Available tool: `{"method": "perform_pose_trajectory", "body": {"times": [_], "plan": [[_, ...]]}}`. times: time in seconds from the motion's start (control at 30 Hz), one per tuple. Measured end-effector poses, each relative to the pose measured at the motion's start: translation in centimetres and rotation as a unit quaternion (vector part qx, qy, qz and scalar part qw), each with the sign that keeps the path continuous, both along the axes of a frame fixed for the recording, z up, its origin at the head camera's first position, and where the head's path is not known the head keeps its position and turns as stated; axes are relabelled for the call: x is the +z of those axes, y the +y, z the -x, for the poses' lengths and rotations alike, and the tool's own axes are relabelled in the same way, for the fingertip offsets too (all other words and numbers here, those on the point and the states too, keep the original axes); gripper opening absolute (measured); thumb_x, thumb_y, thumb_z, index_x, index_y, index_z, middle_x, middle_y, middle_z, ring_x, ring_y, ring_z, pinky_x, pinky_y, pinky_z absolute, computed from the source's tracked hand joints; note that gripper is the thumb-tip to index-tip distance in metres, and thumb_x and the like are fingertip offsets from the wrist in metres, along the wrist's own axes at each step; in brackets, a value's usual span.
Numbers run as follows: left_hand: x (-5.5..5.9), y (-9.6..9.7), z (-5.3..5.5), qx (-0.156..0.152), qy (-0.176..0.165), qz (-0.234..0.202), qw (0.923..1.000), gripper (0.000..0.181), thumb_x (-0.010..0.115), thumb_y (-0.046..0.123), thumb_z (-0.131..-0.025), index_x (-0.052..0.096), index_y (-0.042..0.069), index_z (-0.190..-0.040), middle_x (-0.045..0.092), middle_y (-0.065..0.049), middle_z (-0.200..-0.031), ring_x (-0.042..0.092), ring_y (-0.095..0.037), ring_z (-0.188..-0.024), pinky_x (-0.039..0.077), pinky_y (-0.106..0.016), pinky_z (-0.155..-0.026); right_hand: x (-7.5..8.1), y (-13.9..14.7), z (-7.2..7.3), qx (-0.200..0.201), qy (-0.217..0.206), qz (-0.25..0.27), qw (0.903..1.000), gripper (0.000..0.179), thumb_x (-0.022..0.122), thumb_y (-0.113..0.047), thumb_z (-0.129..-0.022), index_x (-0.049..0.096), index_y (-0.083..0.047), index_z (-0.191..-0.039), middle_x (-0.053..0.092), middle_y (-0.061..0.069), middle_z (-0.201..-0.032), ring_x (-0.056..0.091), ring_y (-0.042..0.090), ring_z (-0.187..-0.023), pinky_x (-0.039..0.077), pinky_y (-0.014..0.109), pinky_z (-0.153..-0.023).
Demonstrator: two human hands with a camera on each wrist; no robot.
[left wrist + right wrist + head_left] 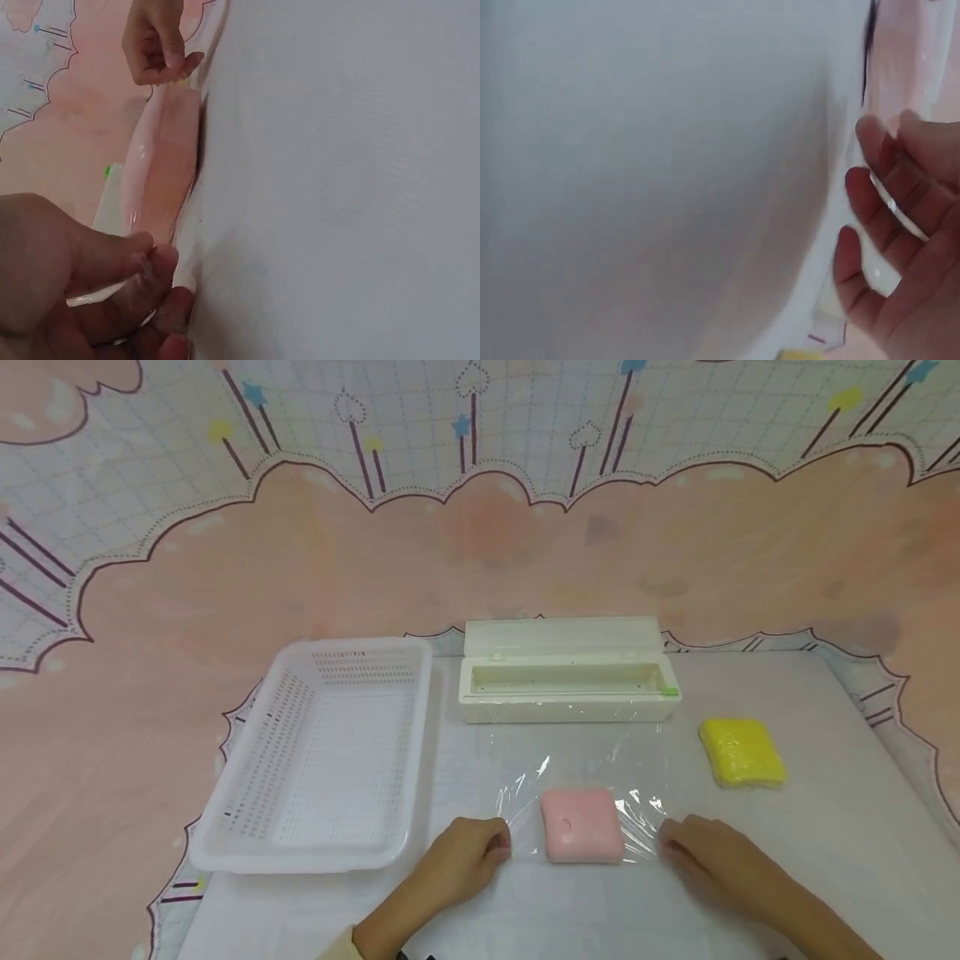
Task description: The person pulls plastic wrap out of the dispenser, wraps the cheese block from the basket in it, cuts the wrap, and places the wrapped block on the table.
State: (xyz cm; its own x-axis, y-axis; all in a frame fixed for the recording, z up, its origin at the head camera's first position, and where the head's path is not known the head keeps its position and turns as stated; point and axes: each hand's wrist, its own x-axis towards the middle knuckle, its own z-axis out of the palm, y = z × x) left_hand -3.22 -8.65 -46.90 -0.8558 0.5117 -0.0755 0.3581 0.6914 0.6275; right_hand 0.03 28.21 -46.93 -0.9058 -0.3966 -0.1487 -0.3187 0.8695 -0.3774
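A sheet of clear cling film [517, 777] runs from the front of the white dispenser box [570, 710] toward me, catching bright glints. My left hand [467, 860] pinches its near left corner between thumb and fingers. At the near right corner my right hand [712, 860] pinches the film too, its other fingers loosely bent in the right wrist view. Between both hands lies a pink, rounded square block [583, 839] with a small dent on top, overlapped by the film. In the left wrist view the block [161, 157] shows edge-on, with a glossy sheen along its side.
A white perforated plastic basket [420, 752] stands on the left. The dispenser's lid [561, 637] is raised at the back, and a green slider [670, 692] sits at its right end. To the right lies a shiny yellow block [742, 753]. A white cloth covers the table [840, 827].
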Motion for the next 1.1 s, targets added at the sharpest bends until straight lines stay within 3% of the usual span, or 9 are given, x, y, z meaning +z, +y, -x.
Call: {"method": "perform_pose_trajectory", "body": {"times": [0.13, 0.33, 0.53, 0.63, 0.7, 0.8, 0.93, 1.03, 1.1], "plan": [[-0.3, 0.5, 0.2, 0.035, -0.002, 0.018, 0.9992, 0.015, 0.072, 0.009, -0.088, 0.067, 0.02, -0.079, 0.049, 0.013, -0.063, 0.043, -0.001, -0.058, 0.038, -0.02, -0.051, -0.8, -0.6, 0.5, -0.022, -0.029, 0.013, 0.9993, 0.012, 0.069, -0.029, -0.097, 0.059, -0.035, -0.093, 0.047, -0.021, -0.073, 0.04, -0.002, -0.069, 0.041, 0.021, -0.064], [-0.4, 1.3, 0.1, 0.049, 0.039, 0.093, 0.9936, 0.011, 0.074, 0.012, -0.08, 0.068, 0.02, -0.083, 0.05, 0.011, -0.071, 0.045, -0.005, -0.064, 0.037, -0.023, -0.052, -1.0, -0.6, 0.3, -0.046, -0.016, 0.009, 0.9988, 0.015, 0.073, -0.028, -0.093, 0.066, -0.038, -0.103, 0.059, -0.025, -0.09, 0.053, -0.004, -0.084, 0.053, 0.027, -0.076], [0.0, 0.3, 0.5, 0.089, -0.004, 0.039, 0.9952, 0.008, 0.077, 0.017, -0.085, 0.074, 0.024, -0.084, 0.06, 0.012, -0.076, 0.053, -0.004, -0.07, 0.043, -0.023, -0.061, -0.7, 0.2, 0.1, -0.058, -0.006, 0.006, 0.9983, 0.022, 0.071, -0.022, -0.093, 0.067, -0.036, -0.109, 0.065, -0.018, -0.11, 0.06, 0.008, -0.103, 0.056, 0.04, -0.09], [0.6, 0.3, -0.1, 0.089, 0.068, 0.066, 0.9916, 0.003, 0.074, 0.018, -0.089, 0.076, 0.018, -0.092, 0.065, 0.007, -0.081, 0.059, -0.01, -0.074, 0.045, -0.027, -0.062, -0.3, -0.3, 0.0, -0.051, 0.035, -0.007, 0.9981, 0.031, 0.071, -0.014, -0.088, 0.068, -0.031, -0.114, 0.063, -0.006, -0.125, 0.058, 0.018, -0.114, 0.056, 0.045, -0.093], [0.9, 0.8, -0.9, 0.061, 0.148, 0.098, 0.9821, 0.007, 0.074, 0.019, -0.09, 0.074, 0.017, -0.097, 0.066, 0.005, -0.088, 0.061, -0.014, -0.078, 0.046, -0.028, -0.063, 0.0, -1.0, -0.2, -0.029, 0.085, -0.021, 0.9957, 0.035, 0.074, -0.016, -0.085, 0.069, -0.029, -0.117, 0.06, -0.001, -0.132, 0.055, 0.021, -0.118, 0.056, 0.046, -0.094], [1.5, 2.0, -2.2, -0.028, 0.263, 0.136, 0.9546, 0.014, 0.078, 0.025, -0.087, 0.072, 0.022, -0.1, 0.065, 0.005, -0.101, 0.061, -0.015, -0.089, 0.046, -0.027, -0.066, 0.5, -2.3, -0.5, 0.026, 0.147, -0.042, 0.988, 0.039, 0.081, -0.03, -0.084, 0.068, -0.034, -0.12, 0.061, -0.003, -0.13, 0.058, 0.017, -0.112, 0.058, 0.04, -0.089], [1.7, 4.3, -2.6, -0.135, 0.312, 0.174, 0.9242, 0.033, 0.085, 0.045, -0.079, 0.066, 0.028, -0.099, 0.057, 0.006, -0.113, 0.054, -0.013, -0.099, 0.041, -0.023, -0.069, 0.7, -4.1, -0.2, 0.133, 0.196, -0.038, 0.9708, 0.046, 0.086, -0.043, -0.078, 0.065, -0.037, -0.118, 0.063, -0.009, -0.115, 0.059, 0.009, -0.092, 0.057, 0.029, -0.078], [1.1, 6.0, -1.8, -0.141, 0.335, 0.212, 0.907, 0.044, 0.085, 0.054, -0.074, 0.061, 0.026, -0.097, 0.053, 0.005, -0.111, 0.05, -0.014, -0.096, 0.038, -0.023, -0.065, 0.5, -5.2, 0.4, 0.177, 0.218, -0.027, 0.9593, 0.049, 0.088, -0.042, -0.073, 0.064, -0.031, -0.115, 0.062, -0.009, -0.11, 0.057, 0.01, -0.088, 0.053, 0.026, -0.075], [0.6, 6.8, -1.2, -0.134, 0.35, 0.222, 0.9002, 0.037, 0.085, 0.046, -0.078, 0.061, 0.024, -0.094, 0.053, 0.005, -0.104, 0.048, -0.014, -0.09, 0.036, -0.022, -0.061, 0.2, -5.8, 0.8, 0.19, 0.235, -0.028, 0.9528, 0.047, 0.089, -0.039, -0.073, 0.063, -0.029, -0.111, 0.059, -0.009, -0.106, 0.053, 0.009, -0.085, 0.05, 0.023, -0.072]]}}
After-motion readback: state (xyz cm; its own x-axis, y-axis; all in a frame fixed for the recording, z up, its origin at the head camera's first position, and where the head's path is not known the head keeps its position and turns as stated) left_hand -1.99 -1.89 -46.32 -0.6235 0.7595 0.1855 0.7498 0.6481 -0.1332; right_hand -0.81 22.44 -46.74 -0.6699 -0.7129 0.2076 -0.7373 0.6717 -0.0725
